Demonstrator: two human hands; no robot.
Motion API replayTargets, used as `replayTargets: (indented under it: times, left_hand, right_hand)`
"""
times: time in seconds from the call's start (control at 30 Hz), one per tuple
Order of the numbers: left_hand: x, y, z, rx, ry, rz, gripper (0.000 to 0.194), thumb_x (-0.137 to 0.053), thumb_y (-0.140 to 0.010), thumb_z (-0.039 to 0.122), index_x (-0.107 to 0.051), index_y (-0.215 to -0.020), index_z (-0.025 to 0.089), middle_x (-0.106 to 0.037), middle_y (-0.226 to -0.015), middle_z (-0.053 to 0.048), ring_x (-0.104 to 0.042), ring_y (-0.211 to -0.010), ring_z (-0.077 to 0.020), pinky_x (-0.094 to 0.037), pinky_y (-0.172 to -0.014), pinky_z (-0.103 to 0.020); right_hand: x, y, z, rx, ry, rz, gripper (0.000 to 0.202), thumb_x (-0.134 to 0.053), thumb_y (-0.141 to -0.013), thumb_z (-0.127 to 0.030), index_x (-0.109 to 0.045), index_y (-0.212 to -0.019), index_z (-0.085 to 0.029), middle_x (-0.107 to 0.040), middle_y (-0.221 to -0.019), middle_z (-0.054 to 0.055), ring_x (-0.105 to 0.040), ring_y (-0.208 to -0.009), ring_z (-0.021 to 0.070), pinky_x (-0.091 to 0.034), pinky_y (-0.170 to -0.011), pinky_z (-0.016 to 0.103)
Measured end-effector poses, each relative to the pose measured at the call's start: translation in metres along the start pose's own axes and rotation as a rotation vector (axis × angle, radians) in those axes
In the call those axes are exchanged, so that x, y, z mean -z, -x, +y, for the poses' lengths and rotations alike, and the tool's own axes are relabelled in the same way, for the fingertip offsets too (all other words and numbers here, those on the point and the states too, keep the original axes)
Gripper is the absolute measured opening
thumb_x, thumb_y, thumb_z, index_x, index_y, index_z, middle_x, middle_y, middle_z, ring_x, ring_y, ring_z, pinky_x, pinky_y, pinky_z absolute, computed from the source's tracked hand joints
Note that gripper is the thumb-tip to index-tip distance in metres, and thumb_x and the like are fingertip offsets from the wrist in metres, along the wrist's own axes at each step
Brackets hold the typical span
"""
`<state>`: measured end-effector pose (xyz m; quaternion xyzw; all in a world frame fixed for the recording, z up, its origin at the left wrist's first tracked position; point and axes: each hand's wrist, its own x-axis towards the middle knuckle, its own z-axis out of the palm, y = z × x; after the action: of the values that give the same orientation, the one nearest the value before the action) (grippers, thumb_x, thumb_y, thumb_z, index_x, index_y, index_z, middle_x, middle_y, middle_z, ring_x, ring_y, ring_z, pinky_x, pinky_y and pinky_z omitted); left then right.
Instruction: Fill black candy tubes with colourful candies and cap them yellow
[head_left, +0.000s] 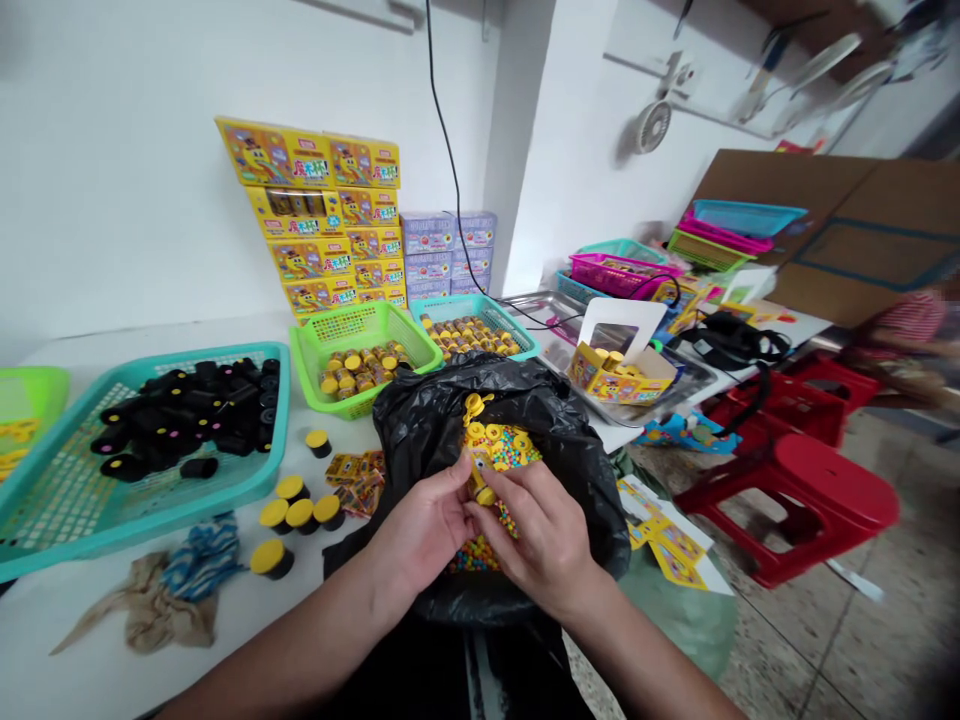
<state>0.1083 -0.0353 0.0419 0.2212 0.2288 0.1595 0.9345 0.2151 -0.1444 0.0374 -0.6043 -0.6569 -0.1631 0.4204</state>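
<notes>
A small yellow-capped jar (482,488) is pinched between my left hand (427,525) and my right hand (544,530). My fingers partly cover it. Both hands are above an opened black plastic bag (420,420), which holds many tiny multicoloured candy balls (476,555) and several loose yellow caps (495,432). Left of the bag, several black cups with yellow tops (301,516) stand on the table. Printed yellow-and-red packets or labels (356,480) lie against the bag's left side.
A teal basket (281,420) holds black cups. Behind the bag, a green basket (300,350) and a blue basket (529,350) contain yellow-capped jars. Printed boxes (307,220) are stacked by the wall. Rags (169,600) lie front left; a red stool (832,480) stands right. Another person (911,325) is far right.
</notes>
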Motion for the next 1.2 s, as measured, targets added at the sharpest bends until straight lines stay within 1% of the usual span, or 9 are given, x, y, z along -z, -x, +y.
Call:
replayTargets:
  times: [0.1, 0.23, 0.3, 0.4, 0.6, 0.73, 0.8, 1.0, 1.2]
  left_hand:
    - [-0.001, -0.001, 0.0, 0.007, -0.01, 0.027, 0.012, -0.069, -0.082, 0.022, -0.071, -0.088, 0.012, -0.069, -0.082, -0.004, -0.06, -0.065, -0.0103, -0.046, -0.056, -0.02]
    - [0.001, 0.001, 0.003, 0.004, -0.017, -0.032, 0.016, -0.066, -0.084, 0.021, -0.07, -0.097, 0.013, -0.069, -0.09, -0.006, -0.062, -0.074, -0.012, -0.049, -0.067, -0.023]
    - [0.0, 0.002, 0.004, 0.012, -0.015, -0.063, 0.016, -0.065, -0.084, 0.021, -0.07, -0.096, 0.013, -0.069, -0.09, -0.006, -0.061, -0.075, -0.0123, -0.049, -0.069, -0.024]
    - [-0.002, 0.001, 0.004, 0.007, -0.036, -0.077, 0.021, -0.067, -0.084, 0.03, -0.07, -0.094, 0.011, -0.069, -0.09, -0.007, -0.06, -0.073, -0.0127, -0.048, -0.066, -0.024]
    - [0.0, -0.001, -0.006, -0.037, -0.022, 0.002, 0.019, -0.074, -0.079, 0.029, -0.069, -0.087, 0.012, -0.068, -0.079, -0.003, -0.06, -0.065, -0.0103, -0.048, -0.067, -0.024]
    - [0.003, 0.0, -0.008, -0.027, -0.034, 0.012, 0.017, -0.072, -0.081, 0.027, -0.069, -0.085, 0.011, -0.068, -0.075, -0.004, -0.06, -0.063, -0.0113, -0.049, -0.065, -0.024]
    - [0.003, 0.001, -0.007, 0.0, -0.041, 0.013, 0.018, -0.069, -0.083, 0.028, -0.07, -0.085, 0.01, -0.068, -0.076, -0.005, -0.06, -0.064, -0.0121, -0.049, -0.065, -0.025]
    - [0.0, 0.001, -0.002, -0.051, -0.053, 0.025, 0.016, -0.069, -0.083, 0.023, -0.071, -0.092, 0.01, -0.069, -0.084, -0.006, -0.059, -0.065, -0.0107, -0.048, -0.065, -0.024]
    - [0.001, 0.001, -0.004, -0.029, -0.022, 0.011, 0.017, -0.07, -0.083, 0.026, -0.071, -0.088, 0.01, -0.069, -0.083, -0.006, -0.06, -0.07, -0.0127, -0.048, -0.069, -0.026]
  right_hand:
    - [0.0, 0.0, -0.001, -0.029, -0.033, 0.023, 0.034, -0.064, -0.086, -0.017, -0.058, -0.12, -0.019, -0.064, -0.095, 0.011, -0.06, -0.085, 0.0225, -0.054, -0.072, 0.037]
    - [0.002, 0.001, 0.0, -0.165, -0.126, 0.043, 0.034, -0.064, -0.087, -0.018, -0.059, -0.121, -0.022, -0.064, -0.093, 0.009, -0.061, -0.083, 0.0202, -0.054, -0.07, 0.033]
    - [0.001, 0.003, 0.001, -0.128, -0.085, 0.037, 0.037, -0.064, -0.087, -0.016, -0.059, -0.123, -0.022, -0.065, -0.092, 0.009, -0.061, -0.081, 0.0201, -0.054, -0.068, 0.033]
    - [-0.003, 0.004, 0.001, -0.064, -0.027, 0.036, 0.039, -0.063, -0.087, -0.015, -0.059, -0.125, -0.021, -0.066, -0.096, 0.01, -0.061, -0.084, 0.0215, -0.054, -0.071, 0.035]
    - [-0.01, 0.003, 0.002, -0.115, -0.149, 0.039, 0.03, -0.057, -0.09, -0.012, -0.062, -0.119, -0.019, -0.066, -0.088, 0.007, -0.061, -0.079, 0.018, -0.052, -0.069, 0.031]
    - [-0.011, 0.005, 0.004, -0.017, -0.027, 0.042, 0.024, -0.058, -0.088, -0.009, -0.064, -0.111, -0.014, -0.062, -0.076, 0.006, -0.056, -0.07, 0.0181, -0.047, -0.062, 0.032]
    - [-0.011, 0.005, 0.003, 0.009, 0.027, 0.039, 0.024, -0.058, -0.088, -0.009, -0.065, -0.11, -0.014, -0.061, -0.075, 0.006, -0.055, -0.069, 0.0186, -0.046, -0.062, 0.032]
    - [-0.008, 0.005, -0.002, -0.141, -0.047, 0.098, 0.032, -0.065, -0.086, -0.017, -0.06, -0.117, -0.015, -0.067, -0.091, 0.01, -0.061, -0.082, 0.0211, -0.052, -0.071, 0.034]
    - [-0.011, 0.008, -0.004, -0.183, -0.087, 0.101, 0.03, -0.061, -0.088, -0.013, -0.063, -0.118, -0.016, -0.068, -0.09, 0.009, -0.062, -0.079, 0.0198, -0.053, -0.069, 0.032]
